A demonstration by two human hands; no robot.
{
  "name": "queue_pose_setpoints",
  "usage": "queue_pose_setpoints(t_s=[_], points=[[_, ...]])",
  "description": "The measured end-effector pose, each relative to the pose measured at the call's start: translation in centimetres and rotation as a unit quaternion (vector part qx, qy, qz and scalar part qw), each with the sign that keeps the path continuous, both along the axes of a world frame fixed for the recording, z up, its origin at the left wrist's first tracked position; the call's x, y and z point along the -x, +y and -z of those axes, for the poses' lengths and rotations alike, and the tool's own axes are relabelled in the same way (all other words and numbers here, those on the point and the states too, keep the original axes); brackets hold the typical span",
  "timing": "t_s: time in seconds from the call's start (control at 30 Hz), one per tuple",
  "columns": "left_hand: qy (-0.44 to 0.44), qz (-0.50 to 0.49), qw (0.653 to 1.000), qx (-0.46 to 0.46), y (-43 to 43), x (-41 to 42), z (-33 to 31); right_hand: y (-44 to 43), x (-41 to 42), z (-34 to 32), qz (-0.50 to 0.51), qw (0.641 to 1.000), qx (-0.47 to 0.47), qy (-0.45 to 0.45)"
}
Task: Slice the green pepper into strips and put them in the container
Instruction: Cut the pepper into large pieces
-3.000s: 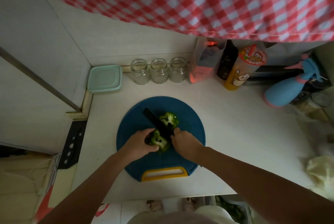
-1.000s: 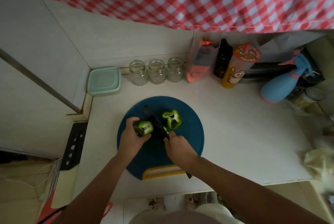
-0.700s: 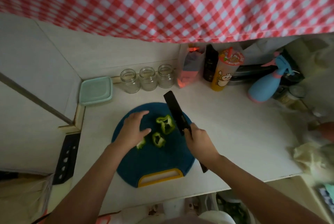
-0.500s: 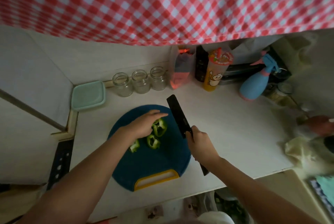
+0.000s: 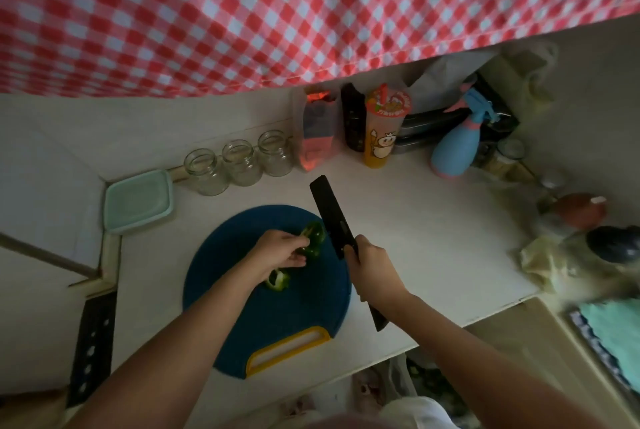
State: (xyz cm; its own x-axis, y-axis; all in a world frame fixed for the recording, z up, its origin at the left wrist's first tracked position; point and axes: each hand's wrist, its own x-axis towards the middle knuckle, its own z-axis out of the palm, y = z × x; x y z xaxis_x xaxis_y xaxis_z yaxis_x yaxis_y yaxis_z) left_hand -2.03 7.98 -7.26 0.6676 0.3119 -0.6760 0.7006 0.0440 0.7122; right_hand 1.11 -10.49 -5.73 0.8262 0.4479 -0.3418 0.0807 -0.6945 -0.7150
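Observation:
On the round blue cutting board [image 5: 242, 318] with a yellow handle lie cut green pepper pieces. My left hand [image 5: 280, 252] pinches the bigger green pepper piece [image 5: 314, 238] near the board's far edge. A smaller pepper slice [image 5: 278, 280] lies just below that hand. My right hand [image 5: 372, 267] grips the handle of a black knife [image 5: 330, 214], its blade lifted and pointing away over the board's right edge. A pale green lidded container [image 5: 138, 200] stands at the back left corner of the counter.
Three empty glass jars [image 5: 239, 162] line the back wall. Right of them stand a pouch [image 5: 317, 131], a dark bottle [image 5: 353, 124], an orange cup [image 5: 382, 131] and a blue spray bottle [image 5: 457, 148]. Bags and cloth [image 5: 554, 266] crowd the counter's right end.
The knife has come off the pepper and swung to the right of the board. My left hand let go of the end piece and reached across to the bigger pepper piece.

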Motion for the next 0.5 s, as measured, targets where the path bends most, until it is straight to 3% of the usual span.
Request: queue_pose_setpoints(t_s=[0.07,0.17,0.37,0.5], points=[[0.002,-0.014,0.999,0.05,0.1,0.1,-0.4,-0.1,-0.4,0.0,-0.002,1.0,0.005,-0.007],[-0.007,-0.003,0.999,0.035,0.3,0.5,-0.2,0.0,-0.5,0.0,-0.029,0.999,0.017,-0.038],[-0.036,0.089,0.99,-0.105,-0.6,0.4,0.6,0.5,0.6,1.2,-0.118,0.984,0.086,-0.099],[-0.054,0.127,0.964,-0.227,-1.3,0.6,0.9,0.4,1.1,2.4,-0.125,0.98,0.112,-0.105]])
